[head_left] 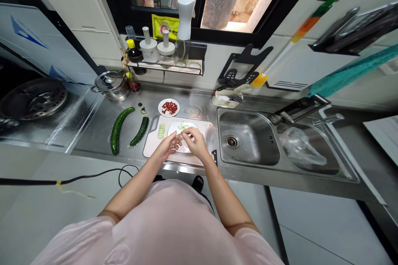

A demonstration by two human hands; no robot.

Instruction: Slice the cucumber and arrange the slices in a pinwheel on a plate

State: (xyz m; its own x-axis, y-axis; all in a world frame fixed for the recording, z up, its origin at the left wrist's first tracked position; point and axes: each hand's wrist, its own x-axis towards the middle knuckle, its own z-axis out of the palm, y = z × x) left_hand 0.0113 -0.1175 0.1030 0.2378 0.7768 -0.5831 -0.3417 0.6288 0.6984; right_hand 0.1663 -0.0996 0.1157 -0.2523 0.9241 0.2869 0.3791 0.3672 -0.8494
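My left hand [169,146] hovers over the left edge of a white plate [190,149], its fingers loosely curled and apart with nothing visible in them. Thumb and fingertips of my right hand [194,141] are pinched above the plate on what looks like a thin cucumber slice, mostly hidden by the fingers. Several pale cucumber slices [183,126] lie on the plate's far part. Beneath the plate is a light cutting board [151,145], with a row of overlapping cucumber slices [161,131] at its left. A knife's black handle [214,156] shows at the board's right edge.
Left of the board lie a whole cucumber [118,130] and a cut cucumber piece [139,131]. Behind it stands a plate of chopped red pieces [168,108]. A steel pot [112,85] sits back left; a sink [248,136] is at right. A jar shelf [168,66] hangs behind.
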